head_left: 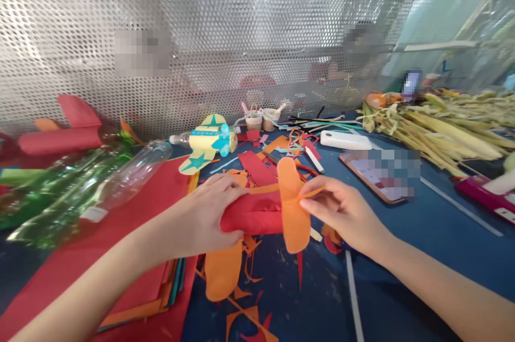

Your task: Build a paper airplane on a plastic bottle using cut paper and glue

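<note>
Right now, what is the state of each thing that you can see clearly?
Left grip: closed around red body
Right grip: pinching orange strip
Red body: held, orange crosspiece at one end
Phone: face up, screen lit
Clear bottle: lying, white cap on
Coloured sheets: stacked
Marker: lying down

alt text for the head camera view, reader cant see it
A left hand grips the red body of a plane-shaped craft, while the right hand pinches a thin orange strip at its orange end piece. Below, a blue table bears cut scraps, plastic bottles and a phone.
</note>
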The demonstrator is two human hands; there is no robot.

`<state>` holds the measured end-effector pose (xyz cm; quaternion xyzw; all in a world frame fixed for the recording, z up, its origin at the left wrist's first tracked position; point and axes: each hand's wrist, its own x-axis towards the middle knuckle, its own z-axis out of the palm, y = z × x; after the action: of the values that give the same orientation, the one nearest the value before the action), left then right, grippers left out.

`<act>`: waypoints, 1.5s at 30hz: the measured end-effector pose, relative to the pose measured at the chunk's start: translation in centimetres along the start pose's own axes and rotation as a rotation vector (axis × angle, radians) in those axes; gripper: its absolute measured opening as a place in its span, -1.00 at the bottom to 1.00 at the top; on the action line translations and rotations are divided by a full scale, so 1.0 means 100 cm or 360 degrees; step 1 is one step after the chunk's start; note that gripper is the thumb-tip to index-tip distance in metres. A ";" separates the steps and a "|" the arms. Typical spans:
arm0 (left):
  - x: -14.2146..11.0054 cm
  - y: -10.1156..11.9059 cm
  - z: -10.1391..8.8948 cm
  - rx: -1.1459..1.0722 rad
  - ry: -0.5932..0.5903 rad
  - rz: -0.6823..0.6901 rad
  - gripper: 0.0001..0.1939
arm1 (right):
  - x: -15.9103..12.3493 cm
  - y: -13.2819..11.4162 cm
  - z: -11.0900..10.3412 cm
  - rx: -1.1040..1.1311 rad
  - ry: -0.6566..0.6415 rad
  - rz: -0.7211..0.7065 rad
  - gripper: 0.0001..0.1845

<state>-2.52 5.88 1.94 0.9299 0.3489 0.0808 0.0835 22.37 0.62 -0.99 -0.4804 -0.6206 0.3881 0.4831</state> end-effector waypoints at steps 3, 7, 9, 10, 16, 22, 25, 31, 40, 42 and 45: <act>0.001 0.004 0.008 0.0040 -0.0062 -0.0027 -0.42 | 0.000 0.006 0.003 -0.0178 -0.0051 0.0034 -0.88; 0.003 0.009 0.012 0.0016 0.0055 -0.0047 -0.26 | 0.001 0.018 0.006 -0.0264 -0.0027 -0.0113 -0.91; 0.006 0.015 0.015 -0.0064 0.0266 -0.0011 -0.40 | 0.002 0.021 0.006 -0.0279 -0.0018 -0.0211 -0.92; 0.008 0.017 0.017 -0.0106 0.0351 0.0010 -0.48 | 0.002 0.022 0.007 -0.0288 -0.0014 -0.0246 -0.93; 0.024 0.022 0.028 -0.0338 0.0326 0.0061 -0.57 | 0.005 0.020 0.008 -0.0368 0.0079 -0.0313 -0.96; 0.035 0.019 0.020 -0.0423 0.0257 0.0087 -0.57 | 0.010 0.016 0.008 -0.0451 0.0117 -0.0336 -0.97; 0.039 0.020 0.017 -0.0493 0.0211 0.0093 -0.70 | 0.011 0.015 0.007 -0.0479 0.0133 -0.0358 -0.95; 0.045 0.021 0.027 -0.0588 0.0518 0.0047 -0.91 | 0.011 0.016 0.007 -0.0420 0.0032 -0.0281 -0.94; 0.045 0.017 0.032 -0.0601 0.0520 0.0037 -0.90 | 0.009 -0.013 -0.052 -0.1058 -0.0121 -0.0045 -0.82; 0.045 0.017 0.032 -0.0591 0.0520 0.0017 -0.88 | -0.006 -0.015 -0.064 -0.1415 -0.0307 0.0044 -0.80; 0.045 0.017 0.032 -0.0585 0.0520 -0.0005 -0.87 | -0.036 -0.007 -0.067 -0.1753 -0.0371 0.0108 -0.79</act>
<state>2.58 7.24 -0.40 0.8732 0.3387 0.2921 0.1938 29.01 -2.94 0.44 -0.6352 -0.7651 0.0728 0.0765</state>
